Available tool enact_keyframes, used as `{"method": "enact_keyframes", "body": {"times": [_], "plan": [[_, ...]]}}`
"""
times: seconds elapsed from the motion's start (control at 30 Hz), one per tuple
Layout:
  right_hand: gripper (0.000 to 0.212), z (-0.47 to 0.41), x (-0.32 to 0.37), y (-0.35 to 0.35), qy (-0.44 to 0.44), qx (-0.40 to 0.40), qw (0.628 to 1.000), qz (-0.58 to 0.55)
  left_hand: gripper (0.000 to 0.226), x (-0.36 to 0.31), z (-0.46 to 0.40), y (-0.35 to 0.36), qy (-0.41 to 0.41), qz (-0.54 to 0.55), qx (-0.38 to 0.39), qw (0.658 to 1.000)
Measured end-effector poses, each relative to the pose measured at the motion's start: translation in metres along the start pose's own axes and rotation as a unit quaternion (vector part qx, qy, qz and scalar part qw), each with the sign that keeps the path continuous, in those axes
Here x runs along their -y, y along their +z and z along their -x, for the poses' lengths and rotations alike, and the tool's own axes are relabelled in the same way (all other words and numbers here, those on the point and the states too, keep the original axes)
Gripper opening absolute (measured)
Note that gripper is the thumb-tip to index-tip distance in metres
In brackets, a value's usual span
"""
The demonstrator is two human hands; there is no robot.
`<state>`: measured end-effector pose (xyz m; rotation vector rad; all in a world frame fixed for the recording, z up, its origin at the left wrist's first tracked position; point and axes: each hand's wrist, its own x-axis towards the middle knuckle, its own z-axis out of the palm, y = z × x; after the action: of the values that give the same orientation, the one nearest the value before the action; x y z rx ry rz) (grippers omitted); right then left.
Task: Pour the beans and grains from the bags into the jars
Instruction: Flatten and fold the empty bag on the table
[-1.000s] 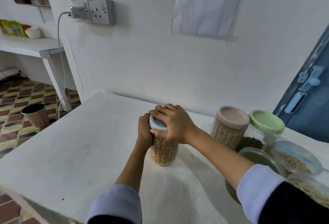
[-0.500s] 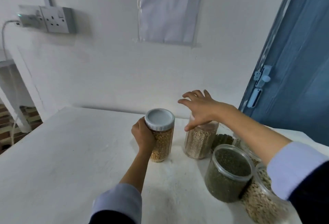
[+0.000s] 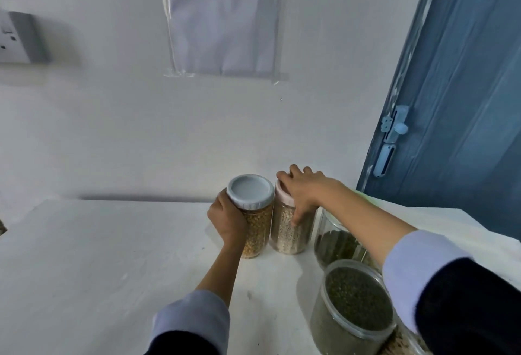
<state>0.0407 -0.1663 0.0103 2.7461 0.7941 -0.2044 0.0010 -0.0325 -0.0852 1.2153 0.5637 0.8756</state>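
A clear jar of yellow grain (image 3: 258, 233) with a white lid stands on the white table (image 3: 98, 264). My left hand (image 3: 228, 219) grips its left side. Touching it on the right stands a jar of pale grain (image 3: 286, 234) with a pink lid; my right hand (image 3: 306, 191) grips that lid from above, thumb down the jar's front. An open jar of green beans (image 3: 352, 309) stands near right, and another jar of dark green beans (image 3: 338, 244) sits behind it, partly hidden by my right arm. No bags are in view.
The white wall rises just behind the jars, with a taped paper sheet (image 3: 222, 16) and a power socket (image 3: 17, 38) at far left. A blue door (image 3: 456, 100) stands at the right. A further jar (image 3: 403, 343) shows at the bottom right edge.
My left hand has slid the yellow-grain jar right until it touches the pale-grain jar. My right hand came down from hovering and took hold of the pink lid. The view swung right.
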Motion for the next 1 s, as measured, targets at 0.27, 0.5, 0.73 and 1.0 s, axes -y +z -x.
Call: {"method": "enact_keyframes", "body": {"times": [0.27,0.5,0.73,1.0], "plan": [[0.119,-0.051,-0.021,0.001,0.083,0.015,0.994,-0.071,0.036,0.017,-0.031,0.050,0.025,-0.023,-0.011,0.999],[0.105,-0.077,-0.029,0.007,0.147,-0.052,0.982,-0.110,0.055,0.038,-0.041,0.077,0.073,-0.027,-0.010,0.997],[0.101,-0.100,-0.039,0.009,0.177,-0.078,0.974,-0.120,0.069,0.052,-0.055,0.105,0.107,-0.039,-0.027,0.993],[0.104,-0.096,-0.039,0.006,0.165,-0.095,0.973,-0.129,0.067,0.047,-0.055,0.101,0.114,-0.077,0.004,0.991]]}}
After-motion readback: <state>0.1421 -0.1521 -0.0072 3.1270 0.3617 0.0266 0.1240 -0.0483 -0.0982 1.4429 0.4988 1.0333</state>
